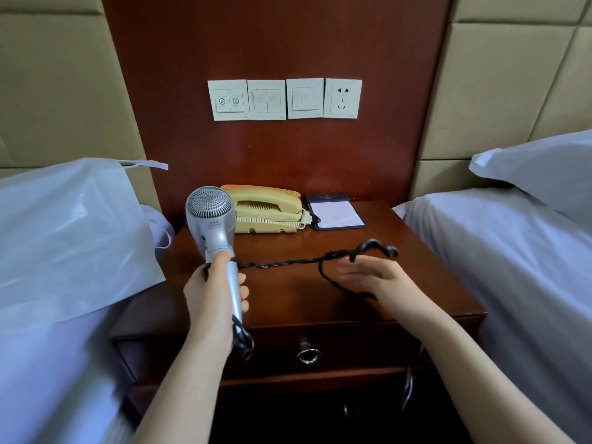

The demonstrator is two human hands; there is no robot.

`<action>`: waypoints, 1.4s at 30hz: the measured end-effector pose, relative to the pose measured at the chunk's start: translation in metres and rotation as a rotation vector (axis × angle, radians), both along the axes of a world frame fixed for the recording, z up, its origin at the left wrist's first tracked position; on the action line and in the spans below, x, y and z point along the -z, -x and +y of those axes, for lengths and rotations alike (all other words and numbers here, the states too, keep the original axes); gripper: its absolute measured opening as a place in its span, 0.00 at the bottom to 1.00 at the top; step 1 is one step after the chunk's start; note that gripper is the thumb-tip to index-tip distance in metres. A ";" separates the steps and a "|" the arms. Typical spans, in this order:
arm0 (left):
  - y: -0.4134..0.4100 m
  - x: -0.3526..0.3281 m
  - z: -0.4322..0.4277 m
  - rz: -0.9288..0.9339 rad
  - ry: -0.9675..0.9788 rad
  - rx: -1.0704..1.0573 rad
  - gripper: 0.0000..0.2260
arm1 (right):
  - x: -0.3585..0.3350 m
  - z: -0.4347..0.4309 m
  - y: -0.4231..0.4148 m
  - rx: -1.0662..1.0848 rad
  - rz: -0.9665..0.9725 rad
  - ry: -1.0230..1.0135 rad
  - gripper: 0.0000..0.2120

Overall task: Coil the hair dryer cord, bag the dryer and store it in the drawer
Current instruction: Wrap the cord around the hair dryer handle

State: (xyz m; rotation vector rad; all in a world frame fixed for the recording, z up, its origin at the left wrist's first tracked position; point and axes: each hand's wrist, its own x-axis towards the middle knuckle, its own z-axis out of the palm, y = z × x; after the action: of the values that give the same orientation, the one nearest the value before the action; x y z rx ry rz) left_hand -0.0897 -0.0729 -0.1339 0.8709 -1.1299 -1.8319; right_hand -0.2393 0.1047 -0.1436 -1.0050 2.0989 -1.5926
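While left hand [213, 291] grips, dryer [214, 224] upright

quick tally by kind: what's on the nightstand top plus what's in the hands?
Hair dryer, held in the left hand: 1
Cord, over the right hand: 1
Telephone: 1
Notepad: 1
Total: 4

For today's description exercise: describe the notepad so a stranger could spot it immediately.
Find the dark wooden nightstand between the two beds. At its back edge, right of the yellow telephone, lies the notepad. It alone is flat, with white paper in a dark holder.
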 end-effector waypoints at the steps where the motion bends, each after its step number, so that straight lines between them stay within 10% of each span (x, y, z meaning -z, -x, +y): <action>1: 0.002 0.000 0.003 0.002 0.007 -0.011 0.08 | -0.001 0.000 -0.005 -0.077 -0.078 0.045 0.17; 8: 0.014 0.000 0.018 0.001 -0.009 -0.052 0.10 | 0.000 -0.010 -0.027 -0.419 -0.279 0.085 0.24; 15: 0.017 0.002 0.020 -0.015 0.002 0.001 0.08 | -0.006 -0.022 -0.033 -0.267 -0.562 0.187 0.20; 20: 0.015 0.002 0.015 -0.023 0.053 0.012 0.09 | -0.009 -0.025 -0.033 -0.367 -0.370 -0.042 0.32; 24: 0.009 -0.002 0.003 -0.003 0.061 -0.007 0.10 | -0.017 -0.021 -0.034 -0.359 -0.192 -0.177 0.16; 30: 0.005 -0.001 -0.008 -0.054 0.206 -0.037 0.07 | -0.018 -0.031 -0.025 -0.422 -0.373 -0.030 0.28; 42: -0.019 0.008 -0.044 -0.102 0.189 -0.185 0.09 | -0.020 0.007 -0.012 0.169 -0.276 0.195 0.23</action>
State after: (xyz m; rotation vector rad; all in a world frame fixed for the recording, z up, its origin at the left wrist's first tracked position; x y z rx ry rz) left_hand -0.0709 -0.1166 -0.1421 0.9330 -1.2207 -1.5192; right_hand -0.2271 0.1118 -0.1233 -0.6310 1.9105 -1.9261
